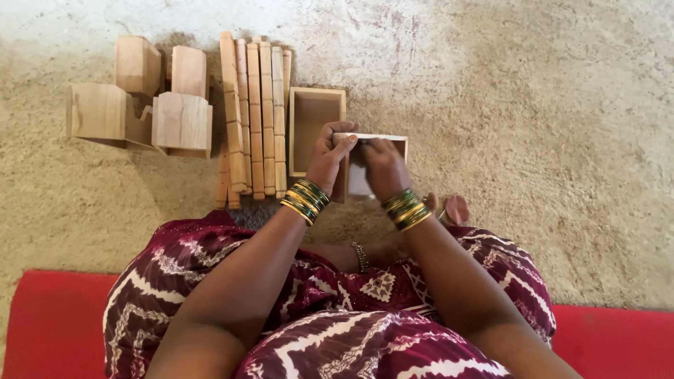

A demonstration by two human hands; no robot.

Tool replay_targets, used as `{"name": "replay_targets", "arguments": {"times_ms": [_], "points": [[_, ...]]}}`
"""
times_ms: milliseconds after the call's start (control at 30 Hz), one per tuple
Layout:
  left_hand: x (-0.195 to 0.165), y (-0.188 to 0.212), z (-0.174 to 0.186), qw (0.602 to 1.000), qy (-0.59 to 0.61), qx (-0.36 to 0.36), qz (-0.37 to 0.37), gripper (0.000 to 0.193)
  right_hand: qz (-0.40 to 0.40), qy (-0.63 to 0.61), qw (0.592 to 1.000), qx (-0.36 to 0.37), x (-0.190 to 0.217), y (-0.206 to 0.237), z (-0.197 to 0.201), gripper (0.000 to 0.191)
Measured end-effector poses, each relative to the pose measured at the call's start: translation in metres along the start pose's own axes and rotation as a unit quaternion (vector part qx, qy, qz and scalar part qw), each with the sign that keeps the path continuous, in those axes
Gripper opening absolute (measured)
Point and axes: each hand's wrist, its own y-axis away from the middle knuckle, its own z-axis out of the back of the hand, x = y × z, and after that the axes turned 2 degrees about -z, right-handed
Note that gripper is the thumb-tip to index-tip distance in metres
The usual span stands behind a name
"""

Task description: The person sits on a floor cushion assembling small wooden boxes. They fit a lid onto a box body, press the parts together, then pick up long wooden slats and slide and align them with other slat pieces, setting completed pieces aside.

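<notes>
Small open wooden box (pixel 361 172) sits held up on its side just in front of the person's lap, above the sandy floor (pixel 547 140), its open face toward the camera, light rim up top. To do this well, judging from the grip: keep box steady w/ one hand, let the other work the edge, thumbs clear of the thin walls, don't twist the frame.

Left hand (pixel 330 158): fingers curled around the box's left wall, index fingertip laid along the top rim — closed on it. Right hand (pixel 382 168): fingers bent down over the box's front/right side, clasping it; can't tell if anything small is pinched betw. the fingers.

Just left, touching or nearly so, a second open wooden tray (pixel 316 130) lies flat. Further left: a row of notched wooden strips (pixel 256 119) side by side, then a cluster of chunky wooden blocks (pixel 144 98), far left. Red mat (pixel 49 323) along near edge, under the person.
</notes>
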Motion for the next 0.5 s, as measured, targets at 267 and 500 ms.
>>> {"name": "replay_targets", "arguments": {"times_ms": [267,500], "points": [[-0.001,-0.004,-0.001,0.999,0.051,-0.011,0.006,0.027,-0.096,-0.046,0.993,0.049,-0.009,-0.001,0.012,0.02],[-0.012,0.002,-0.002,0.993,0.099,-0.009,0.064,0.021,-0.043,-0.066,0.997,-0.004,0.02,0.006,0.011,0.02]]}}
